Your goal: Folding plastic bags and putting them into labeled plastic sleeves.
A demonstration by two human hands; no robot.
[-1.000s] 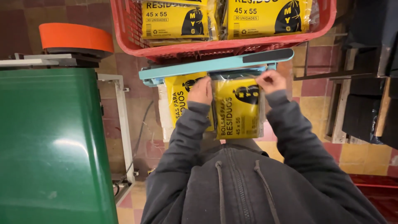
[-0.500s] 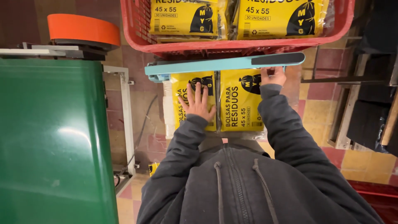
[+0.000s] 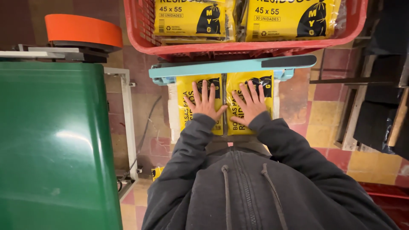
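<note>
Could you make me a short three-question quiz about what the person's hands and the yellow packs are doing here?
1. True or false: both hands lie flat, fingers spread, on the yellow packs.
2. Where do the two packs under the hands lie? A) in the red crate B) just below the light-blue bar C) on the green surface
3. Fill in: the red crate beyond the bar holds more ____ packs.

Key
1. True: the left hand presses the left yellow pack, the right hand the right yellow pack.
2. B: they sit side by side below the light-blue bar.
3. Yellow, in the red crate.
</note>
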